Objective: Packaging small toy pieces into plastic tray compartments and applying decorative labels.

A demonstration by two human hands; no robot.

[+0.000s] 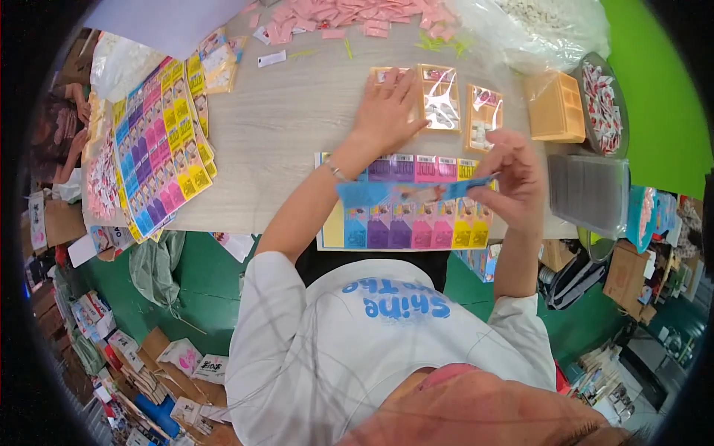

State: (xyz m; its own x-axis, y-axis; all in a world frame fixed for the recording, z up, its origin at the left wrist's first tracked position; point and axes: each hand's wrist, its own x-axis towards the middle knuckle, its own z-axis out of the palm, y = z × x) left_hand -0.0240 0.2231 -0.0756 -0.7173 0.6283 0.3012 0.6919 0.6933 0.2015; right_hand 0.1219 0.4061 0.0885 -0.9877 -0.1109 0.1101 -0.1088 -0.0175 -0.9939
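My right hand (pixel 513 180) pinches one end of a blue sticker strip (pixel 364 195), which stretches leftward in the air above a colourful sticker sheet (pixel 401 236) at the table's near edge. Fingers spread, my left hand (pixel 385 111) lies over a small orange compartment tray (pixel 381 73), mostly hidden beneath it. Beside that hand sits a second compartment tray (pixel 440 100) under a shiny clear cover with small pieces inside. A third tray (pixel 484 111), holding pink and white pieces, is just beyond my right hand.
Stacked orange trays (pixel 554 108), a dark bowl of red-and-white packets (pixel 601 108) and a clear plastic container (pixel 587 195) stand at right. Pink packets (pixel 357 15) and a bag of white pieces (pixel 550 22) lie far. Sticker sheets (pixel 160 149) and another person (pixel 63 126) are at left.
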